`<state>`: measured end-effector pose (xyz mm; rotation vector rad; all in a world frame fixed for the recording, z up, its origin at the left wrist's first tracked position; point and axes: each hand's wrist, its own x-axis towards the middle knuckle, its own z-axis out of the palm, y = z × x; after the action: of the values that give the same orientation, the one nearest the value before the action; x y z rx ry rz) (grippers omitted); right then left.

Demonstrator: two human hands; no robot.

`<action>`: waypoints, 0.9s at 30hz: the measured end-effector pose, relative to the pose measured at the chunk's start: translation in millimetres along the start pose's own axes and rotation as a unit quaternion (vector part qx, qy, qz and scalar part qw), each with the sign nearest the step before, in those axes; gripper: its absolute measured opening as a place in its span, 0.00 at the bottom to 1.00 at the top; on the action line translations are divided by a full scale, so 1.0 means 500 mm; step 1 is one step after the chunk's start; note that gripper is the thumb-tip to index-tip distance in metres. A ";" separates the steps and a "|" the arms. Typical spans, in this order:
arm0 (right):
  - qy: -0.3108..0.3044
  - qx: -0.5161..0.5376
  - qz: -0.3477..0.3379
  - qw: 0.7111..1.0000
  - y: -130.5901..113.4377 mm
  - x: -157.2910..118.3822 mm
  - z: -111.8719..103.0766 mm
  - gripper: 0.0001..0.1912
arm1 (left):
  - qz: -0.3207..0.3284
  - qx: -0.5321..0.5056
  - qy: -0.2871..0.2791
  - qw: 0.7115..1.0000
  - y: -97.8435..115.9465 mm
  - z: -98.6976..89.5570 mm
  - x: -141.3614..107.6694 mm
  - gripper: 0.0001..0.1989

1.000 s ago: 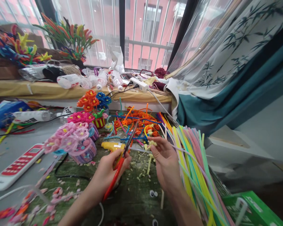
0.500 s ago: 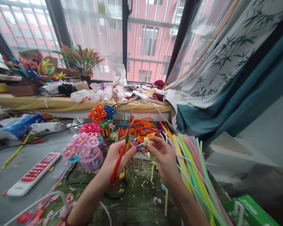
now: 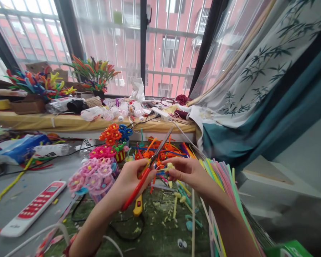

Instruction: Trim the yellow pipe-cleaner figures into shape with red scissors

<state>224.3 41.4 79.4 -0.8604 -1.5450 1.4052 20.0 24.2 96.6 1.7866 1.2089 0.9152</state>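
My left hand [image 3: 132,180] is closed around red-handled scissors [image 3: 139,189], whose blades point up and to the right. Its thumb and fingertips meet near a thin stem of a small pale yellow fuzzy piece [image 3: 170,166]; whether they touch it I cannot tell. My right hand [image 3: 191,173] pinches that fuzzy piece between thumb and fingers. Below the hands, pale yellow clippings and short fuzzy stems [image 3: 175,207] lie on the dark green surface. A yellow-handled tool [image 3: 138,206] with a dark cord lies under my left wrist. A pair of googly eyes [image 3: 182,243] sits near the front.
Pink fuzzy flowers [image 3: 93,176] and orange ones [image 3: 111,134] stand left of my hands. Orange pipe cleaners [image 3: 173,145] are heaped behind them. Long pastel pipe cleaners [image 3: 222,178] lie at right, a white-and-red remote [image 3: 34,207] at left. Bottles [image 3: 92,113] line the sill.
The scissors have swung from nearly upright to slanting right. My right hand has turned flatter, still pinching the yellow piece. The view has shifted slightly.
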 end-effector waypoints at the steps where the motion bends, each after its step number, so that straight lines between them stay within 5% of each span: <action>1: -0.001 -0.005 0.008 1.000 0.002 0.000 -0.005 0.17 | -0.003 0.005 -0.001 1.000 -0.007 0.004 0.004 0.17; 9: 0.056 0.022 0.025 0.998 0.013 0.007 -0.041 0.16 | 0.002 0.229 0.112 0.967 -0.042 0.012 0.027 0.17; 15: 0.097 0.062 0.016 0.993 0.006 -0.002 -0.064 0.16 | -0.025 0.414 0.069 0.907 -0.037 -0.001 0.029 0.11; 27: 0.136 0.100 0.009 0.986 0.005 -0.013 -0.082 0.19 | 0.077 0.440 0.078 0.892 -0.078 -0.037 0.028 0.11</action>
<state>264.6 52.3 75.9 -0.9019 -1.1719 1.3663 -7.1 50.9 72.1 2.5751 1.7850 0.6272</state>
